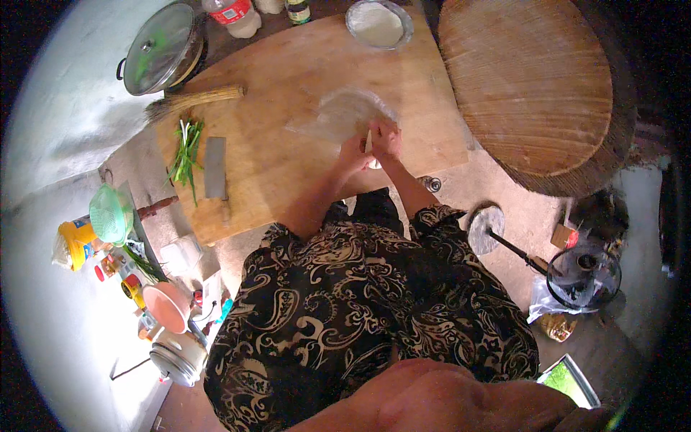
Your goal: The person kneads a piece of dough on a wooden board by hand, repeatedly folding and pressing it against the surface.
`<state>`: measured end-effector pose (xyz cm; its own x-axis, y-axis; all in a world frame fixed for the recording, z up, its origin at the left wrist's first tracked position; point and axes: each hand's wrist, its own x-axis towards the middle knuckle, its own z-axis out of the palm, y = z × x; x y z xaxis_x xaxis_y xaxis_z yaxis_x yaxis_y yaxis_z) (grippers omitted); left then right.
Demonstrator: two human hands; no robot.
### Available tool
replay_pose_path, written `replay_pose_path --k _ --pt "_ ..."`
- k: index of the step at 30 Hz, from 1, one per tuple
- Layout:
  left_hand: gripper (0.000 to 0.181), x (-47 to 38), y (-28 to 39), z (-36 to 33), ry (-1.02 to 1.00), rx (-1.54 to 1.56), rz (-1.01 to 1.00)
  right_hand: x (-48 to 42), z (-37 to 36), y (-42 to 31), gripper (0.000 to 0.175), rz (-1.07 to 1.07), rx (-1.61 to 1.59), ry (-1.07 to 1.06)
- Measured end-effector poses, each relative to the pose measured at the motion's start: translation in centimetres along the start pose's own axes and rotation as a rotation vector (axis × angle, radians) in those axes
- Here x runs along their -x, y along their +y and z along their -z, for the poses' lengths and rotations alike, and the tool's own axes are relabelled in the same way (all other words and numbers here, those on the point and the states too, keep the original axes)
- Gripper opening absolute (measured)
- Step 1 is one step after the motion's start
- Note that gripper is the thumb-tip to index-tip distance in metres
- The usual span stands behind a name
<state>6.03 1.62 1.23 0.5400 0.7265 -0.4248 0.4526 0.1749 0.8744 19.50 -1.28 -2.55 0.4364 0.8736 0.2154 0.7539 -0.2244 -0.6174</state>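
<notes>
Both of my hands are together over the near part of a wooden board, closed around a piece of pale dough. My left hand is on the left side of the dough, and my right hand covers it from the upper right. Only parts of the dough show between the fingers. Just beyond my hands, a patch of flour is spread on the board. On the board's left part lie green onions beside a cleaver with a grey rectangular blade.
A straw brush lies near a lidded pan at the upper left. A bowl of flour and a plastic bottle stand at the far side. Right of the board is a large round wooden lid; a pedestal fan stands lower right.
</notes>
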Motion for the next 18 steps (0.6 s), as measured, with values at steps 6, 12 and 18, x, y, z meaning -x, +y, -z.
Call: replay_pose_path --k 6,12,18 --pt "0.047 -2.2 -3.3 0.1 0.183 -0.211 -0.087 -2.0 -0.7 -2.5 0.031 0.112 0.146 0.030" --pt "0.040 -2.1 -0.3 -0.3 0.266 -0.070 -0.088 -3.5 -1.7 -0.9 0.042 0.068 0.231 0.062" --pt "0.033 1.1 0.6 -2.2 0.375 0.070 -0.167 -5.3 2.9 -2.8 0.052 -0.419 -0.153 -0.375"
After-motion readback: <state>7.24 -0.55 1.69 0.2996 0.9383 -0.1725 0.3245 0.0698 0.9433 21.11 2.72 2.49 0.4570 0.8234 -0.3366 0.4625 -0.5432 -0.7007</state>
